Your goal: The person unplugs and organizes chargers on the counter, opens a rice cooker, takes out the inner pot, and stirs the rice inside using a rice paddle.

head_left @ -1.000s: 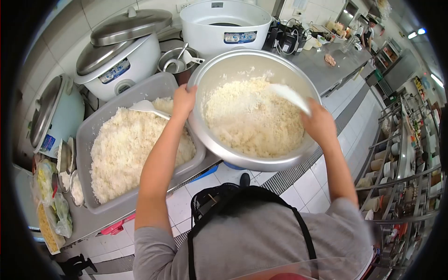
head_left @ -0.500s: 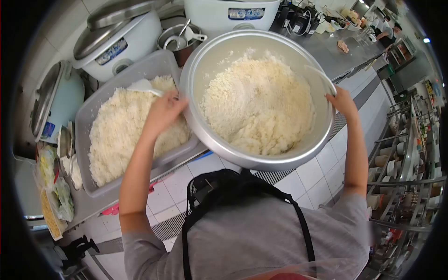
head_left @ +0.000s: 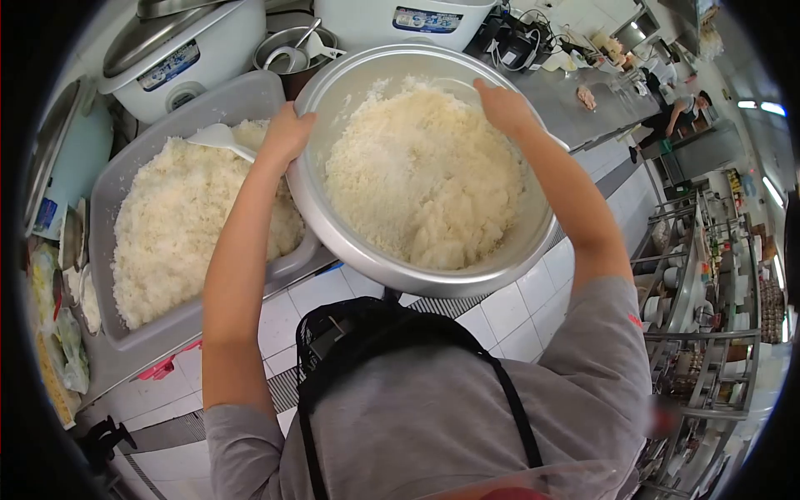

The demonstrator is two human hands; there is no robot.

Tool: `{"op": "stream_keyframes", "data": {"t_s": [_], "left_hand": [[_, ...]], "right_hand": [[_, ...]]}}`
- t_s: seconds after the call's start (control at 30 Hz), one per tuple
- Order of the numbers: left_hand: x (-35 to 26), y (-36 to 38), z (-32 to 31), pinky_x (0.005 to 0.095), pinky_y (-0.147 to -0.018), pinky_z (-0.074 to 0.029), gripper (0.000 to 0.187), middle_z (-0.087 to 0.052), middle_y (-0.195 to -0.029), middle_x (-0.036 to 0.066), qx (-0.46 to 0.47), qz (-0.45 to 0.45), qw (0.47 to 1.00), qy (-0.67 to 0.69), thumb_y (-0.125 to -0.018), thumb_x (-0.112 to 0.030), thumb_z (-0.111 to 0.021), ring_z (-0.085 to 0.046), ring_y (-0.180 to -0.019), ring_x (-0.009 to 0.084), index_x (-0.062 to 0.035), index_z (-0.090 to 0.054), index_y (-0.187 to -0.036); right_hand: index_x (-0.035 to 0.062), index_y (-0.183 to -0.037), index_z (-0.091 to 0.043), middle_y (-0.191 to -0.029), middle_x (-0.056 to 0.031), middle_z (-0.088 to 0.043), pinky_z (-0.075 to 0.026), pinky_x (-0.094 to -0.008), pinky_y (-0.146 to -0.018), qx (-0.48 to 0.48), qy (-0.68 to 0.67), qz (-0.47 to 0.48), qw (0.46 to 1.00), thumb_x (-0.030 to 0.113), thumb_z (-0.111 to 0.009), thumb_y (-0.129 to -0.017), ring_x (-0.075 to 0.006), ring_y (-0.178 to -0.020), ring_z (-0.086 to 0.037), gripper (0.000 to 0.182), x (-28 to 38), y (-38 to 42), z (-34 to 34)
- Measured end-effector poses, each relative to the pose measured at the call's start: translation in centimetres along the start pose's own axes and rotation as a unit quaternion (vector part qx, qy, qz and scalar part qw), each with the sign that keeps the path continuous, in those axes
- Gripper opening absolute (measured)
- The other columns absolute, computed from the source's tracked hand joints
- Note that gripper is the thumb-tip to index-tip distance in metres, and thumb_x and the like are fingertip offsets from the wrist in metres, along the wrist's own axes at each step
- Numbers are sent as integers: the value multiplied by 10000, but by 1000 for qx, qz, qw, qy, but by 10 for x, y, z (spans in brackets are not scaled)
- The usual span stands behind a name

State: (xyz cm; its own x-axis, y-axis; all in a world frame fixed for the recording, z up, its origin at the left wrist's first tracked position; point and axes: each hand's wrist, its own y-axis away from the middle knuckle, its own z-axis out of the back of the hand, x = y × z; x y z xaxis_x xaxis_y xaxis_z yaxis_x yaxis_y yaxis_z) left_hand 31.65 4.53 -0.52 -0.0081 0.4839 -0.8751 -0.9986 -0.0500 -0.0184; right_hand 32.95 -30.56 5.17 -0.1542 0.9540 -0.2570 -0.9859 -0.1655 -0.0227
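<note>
A large round metal pot [head_left: 400, 279] holds a heap of white rice [head_left: 425, 175] and hangs tilted over the counter's edge. My left hand [head_left: 289, 133] grips its rim at the left side. My right hand [head_left: 504, 108] reaches across the far right part of the pot, fingers bent over the rim; what the fingertips touch is hard to make out. Left of the pot, a grey tub [head_left: 187, 98] is filled with rice [head_left: 192, 212]. A white paddle [head_left: 218, 137] lies on that rice, its handle beside my left forearm.
White rice cookers [head_left: 187, 62] line the back left. A small metal pot [head_left: 293, 62] with ladles stands behind. Electrical cords and a black device [head_left: 514, 52] lie on the back counter. A person [head_left: 687, 112] bends at the far right, near metal shelving [head_left: 675, 283].
My right hand has moved from the pot's right side to its far rim. My left hand has moved up the left rim, and the paddle is out of its fingers.
</note>
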Motion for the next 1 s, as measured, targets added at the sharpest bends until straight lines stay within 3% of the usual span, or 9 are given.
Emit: {"op": "stream_keyframes", "data": {"t_s": [0.2, 0.27, 0.33, 0.37, 0.67, 0.8, 0.87, 0.97, 1.0], "left_hand": [[6, 3, 0, 358, -819, -423, 465, -571, -1037, 245, 7, -12, 998, 55, -741, -228, -529, -564, -961, 334, 71, -495, -1096], [1, 5, 1, 356, -818, -423, 459, -574, -1031, 242, 9, -1, 995, 98, -740, -225, -532, -565, -958, 331, 70, -498, -1091], [-3, 8, 0, 359, -817, -422, 460, -580, -1024, 235, -24, -14, 996, 79, -736, -227, -543, -566, -952, 329, 65, -502, -1089], [-1, 9, -1, 359, -817, -422, 460, -580, -1024, 235, -23, -11, 996, 83, -736, -227, -543, -566, -952, 329, 65, -502, -1089], [12, -4, -6, 368, -837, -421, 490, -573, -1050, 232, -27, -10, 998, 63, -748, -250, -550, -558, -976, 337, 48, -484, -1131], [7, -1, -3, 366, -844, -421, 507, -572, -1052, 235, -32, -4, 998, 51, -753, -276, -558, -561, -976, 332, 51, -484, -1133], [9, 0, -5, 365, -844, -422, 509, -574, -1048, 236, -22, -5, 998, 60, -754, -288, -562, -562, -975, 331, 53, -491, -1125], [9, -3, 0, 365, -841, -425, 506, -580, -1034, 235, -15, -18, 996, 85, -754, -310, -570, -564, -968, 332, 61, -513, -1095], [9, -3, -1, 364, -840, -425, 504, -582, -1028, 236, -24, -29, 998, 59, -762, -319, -564, -564, -968, 332, 61, -519, -1090]], "right_hand": [[37, -1100, -427, -964, -219, -591, -472, -454, -732, 31, -9, -25, 999, 120, -414, -849, -357, -896, -589, 265, 16, -61, -28], [-3, -1042, -430, -792, -207, -609, -499, -434, -580, -29, -28, 33, 999, 187, -489, -846, -312, -702, -626, 279, -5, -80, -60], [-30, -981, -428, -604, -169, -560, -456, -383, -389, 178, -237, -72, 952, 233, -547, -830, -243, -450, -559, 326, 3, -70, -31], [-50, -935, -420, -514, -125, -494, -382, -337, -289, 179, -289, -64, 938, 219, -532, -839, -187, -326, -452, 307, 3, -69, -35], [-97, -902, -431, -497, -141, -502, -396, -344, -305, 242, -383, -28, 891, 170, -516, -833, -208, -330, -483, 289, 38, -11, -48], [-36, -1117, -372, -700, -186, -587, -480, -390, -486, 330, -238, -21, 913, 214, -494, -853, -258, -549, -602, 384, 72, 28, -19], [-42, -1238, -310, -771, -202, -609, -484, -399, -591, 193, -145, 205, 949, 294, -505, -863, -331, -669, -606, 541, 87, 57, -38], [40, -1200, -364, -959, -253, -573, -438, -454, -798, 323, -99, 208, 918, 289, -449, -880, -361, -937, -561, 414, 114, 70, 24], [49, -1191, -369, -961, -249, -573, -444, -453, -789, 234, -89, 183, 951, 288, -425, -888, -366, -932, -562, 391, 97, 51, 7]]}}
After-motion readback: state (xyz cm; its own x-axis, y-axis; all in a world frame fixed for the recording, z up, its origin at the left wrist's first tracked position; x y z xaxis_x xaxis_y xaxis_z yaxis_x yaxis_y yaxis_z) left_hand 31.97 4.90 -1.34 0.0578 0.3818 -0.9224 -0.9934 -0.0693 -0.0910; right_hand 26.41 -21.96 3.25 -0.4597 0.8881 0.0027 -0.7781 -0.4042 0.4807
